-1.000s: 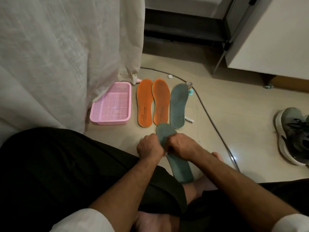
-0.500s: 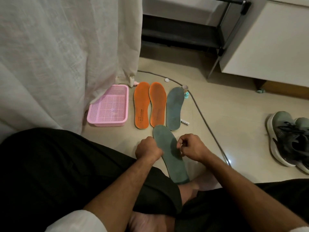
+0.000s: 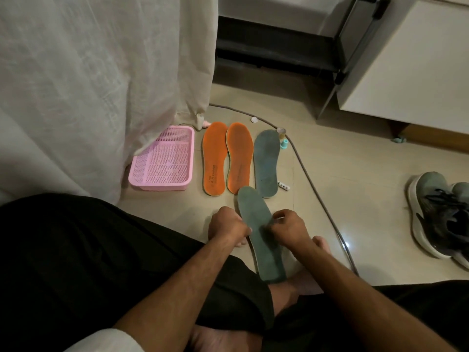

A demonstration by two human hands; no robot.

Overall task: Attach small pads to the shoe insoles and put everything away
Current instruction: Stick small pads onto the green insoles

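Steady the grey-green insole (image 3: 261,235), propped from the foot out over the floor, with left hand (image 3: 226,226) curled on its edge. Right hand (image 3: 289,226) fingers together, perhaps pinching a small pad; press firmly. Beyond: second grey-green insole (image 3: 266,163), orange insoles (image 3: 227,158), pink basket (image 3: 162,161).

One view only, from a camera worn on the person's head; it looks forward and steeply down over the lap to the floor (image 3: 330,199) (wide-angle, so edges bow); both forearms enter from the bottom edge, close to the lens; a curtain (image 3: 88,85) fills the upper left; nothing is shared with another view.
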